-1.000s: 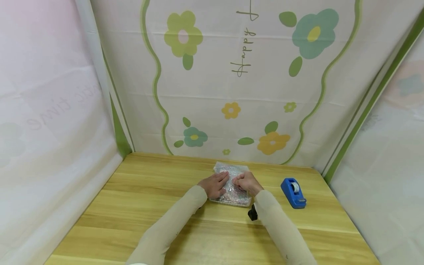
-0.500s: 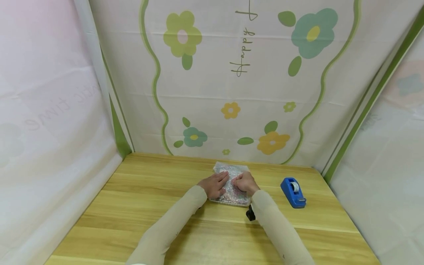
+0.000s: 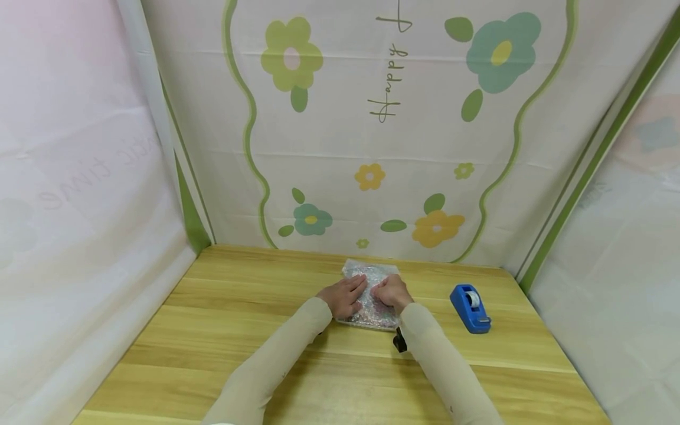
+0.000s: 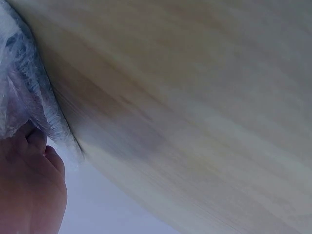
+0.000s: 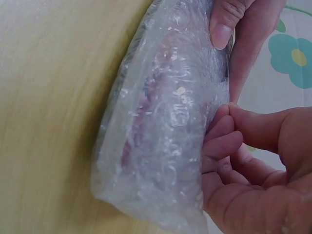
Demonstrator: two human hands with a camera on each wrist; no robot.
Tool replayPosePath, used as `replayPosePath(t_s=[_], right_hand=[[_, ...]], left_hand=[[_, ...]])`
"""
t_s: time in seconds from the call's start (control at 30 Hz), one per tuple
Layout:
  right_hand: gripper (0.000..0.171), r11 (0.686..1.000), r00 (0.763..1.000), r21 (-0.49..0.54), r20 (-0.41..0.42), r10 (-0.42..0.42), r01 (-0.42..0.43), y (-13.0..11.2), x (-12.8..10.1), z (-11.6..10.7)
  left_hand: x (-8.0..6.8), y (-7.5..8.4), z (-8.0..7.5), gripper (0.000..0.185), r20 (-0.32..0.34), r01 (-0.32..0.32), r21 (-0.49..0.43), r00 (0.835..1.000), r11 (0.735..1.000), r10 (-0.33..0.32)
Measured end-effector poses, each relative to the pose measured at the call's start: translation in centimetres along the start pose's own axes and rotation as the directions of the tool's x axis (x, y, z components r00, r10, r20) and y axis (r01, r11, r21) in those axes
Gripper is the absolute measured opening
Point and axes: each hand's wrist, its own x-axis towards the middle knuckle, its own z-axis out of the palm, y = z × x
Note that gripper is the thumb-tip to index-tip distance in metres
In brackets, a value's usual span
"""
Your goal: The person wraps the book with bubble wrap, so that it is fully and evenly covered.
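I see both hands on one item, a flat package wrapped in clear bubble film (image 3: pixel 372 292), lying on the wooden table (image 3: pixel 239 330) toward its far edge, close to the flowered backdrop (image 3: pixel 372 147). Pinkish contents show through the film; I cannot identify them.

My left hand (image 3: pixel 344 295) rests on the left half of the package. In the head view its fingers lie fairly straight and close together, angled across the top toward the middle. The left wrist view shows only the heel of this hand (image 4: pixel 29 190) against the crinkled film (image 4: pixel 24 87), so I cannot confirm finger pressure from there.

My right hand (image 3: pixel 392 293) sits on the right half, just beside the left hand, the two nearly touching over the centre. In the right wrist view its fingers (image 5: pixel 229 141) are curled, with the tips drawn together against the film (image 5: pixel 161 126), pinching at the wrap. A finger of the other hand (image 5: pixel 226 22) presses flat on the film higher in that view.

Both forearms are in pale beige sleeves (image 3: pixel 276 360). A small black object (image 3: pixel 398 341) shows under the right wrist; I cannot tell more about it.

A blue tape dispenser (image 3: pixel 470 308) stands on the table to the right of the package, apart from it and untouched by either hand.
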Motion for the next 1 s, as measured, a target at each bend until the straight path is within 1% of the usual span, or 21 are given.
replayPosePath(t_s=[0.13, 0.27, 0.43, 0.57, 0.63, 0.77, 0.87, 1.0], right_hand=[[0.009, 0.999, 1.000, -0.045, -0.010, -0.019, 0.019, -0.2, -0.1, -0.1], [0.010, 0.997, 0.999, -0.077, -0.011, -0.033, 0.032, -0.4, -0.2, -0.2], [0.014, 0.994, 1.000, -0.112, 0.001, -0.019, 0.019, -0.9, -0.3, -0.3], [0.010, 0.988, 1.000, -0.154, 0.006, -0.018, 0.019, -1.3, -0.1, -0.4], [0.012, 0.985, 1.000, -0.174, 0.013, -0.007, 0.009, -1.4, 0.1, -0.4], [0.021, 0.984, 0.999, -0.173, 0.036, 0.039, -0.032, -1.8, 0.4, -0.4], [0.018, 0.986, 0.997, -0.162, 0.052, 0.055, -0.046, -2.1, 0.6, -0.5], [0.011, 0.983, 0.996, -0.178, 0.063, 0.060, -0.048, -2.5, 0.9, -0.7]], left_hand=[[0.0, 0.1, 0.0, 0.066, 0.012, 0.017, 0.011, 1.000, 1.000, -0.017], [0.1, 0.0, 0.1, 0.066, 0.009, 0.013, 0.009, 1.000, 1.000, -0.013], [0.1, 0.0, 0.1, 0.066, 0.003, 0.002, 0.013, 1.000, 1.000, -0.002], [0.0, 0.0, 0.0, 0.065, 0.005, 0.005, 0.021, 1.000, 1.000, -0.005], [-0.1, 0.0, -0.1, 0.065, 0.011, 0.006, 0.029, 1.000, 1.000, -0.007], [-0.3, 0.1, -0.3, 0.066, 0.024, 0.004, 0.045, 1.000, 0.999, -0.005], [-0.4, 0.3, -0.5, 0.066, 0.024, 0.000, 0.052, 1.000, 0.999, -0.001], [-0.5, 0.4, -0.7, 0.065, 0.015, -0.004, 0.053, 1.000, 0.999, 0.004]])
